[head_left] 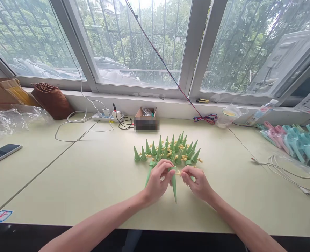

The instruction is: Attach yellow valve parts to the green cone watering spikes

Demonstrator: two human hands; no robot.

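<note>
My left hand (158, 178) is closed on a green plastic watering spike (174, 189), its tip pointing down toward me. My right hand (198, 182) pinches a small yellow valve (178, 173) just right of the spike's wide end. Whether the valve touches the spike, I cannot tell. Behind my hands stands a group of green spikes (136, 154), tips up, many with yellow valves (200, 160) at their bases. Another green spike (149, 174) lies partly hidden by my left hand.
A small open box (146, 124) and a power strip (102, 117) stand by the window sill. A phone (2, 154) lies far left. On the right are pastel clips (296, 140), white cables (283, 171), a bottle (262, 111) and a clear plastic bag (230, 114).
</note>
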